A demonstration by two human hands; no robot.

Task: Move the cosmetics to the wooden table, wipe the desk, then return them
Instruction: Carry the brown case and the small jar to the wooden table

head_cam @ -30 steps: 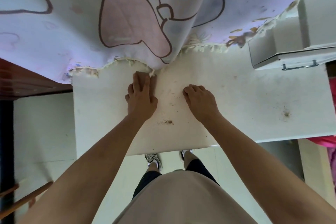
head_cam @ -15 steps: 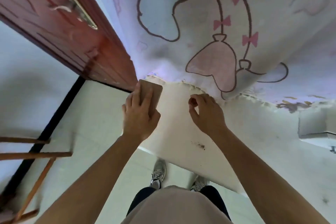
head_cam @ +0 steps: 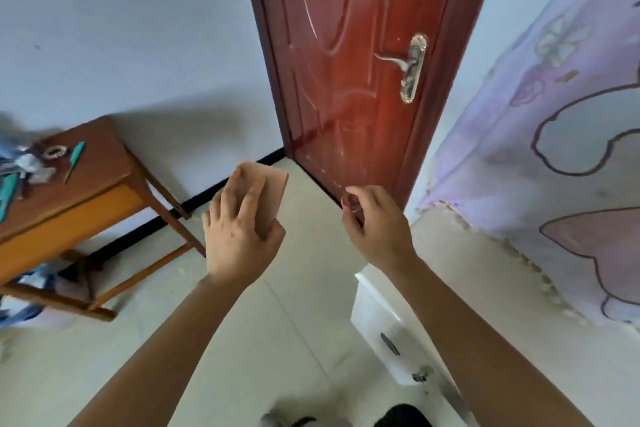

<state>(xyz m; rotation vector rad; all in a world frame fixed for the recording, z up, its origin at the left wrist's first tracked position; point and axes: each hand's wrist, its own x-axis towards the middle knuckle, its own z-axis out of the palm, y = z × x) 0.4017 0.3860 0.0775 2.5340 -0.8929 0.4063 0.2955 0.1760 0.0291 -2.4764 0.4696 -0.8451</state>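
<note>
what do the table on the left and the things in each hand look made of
Wooden table: wood, glossy reddish-brown top, orange apron. Flat case in the left hand: probably plastic, matte pinkish-tan, smooth edges. Small item pinched in the right hand: seemingly clear glass or plastic with a reddish tint; too blurred to be sure.

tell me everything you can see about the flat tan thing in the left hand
The flat peach-tan rectangular case has rounded corners and a smooth, matte-looking face; no seam, label or hinge can be made out. The left hand holds it in the air, fingers spread over its upper face, its far end sticking out beyond them. It is tilted, above the pale tiled floor, near the red-brown door.
</note>
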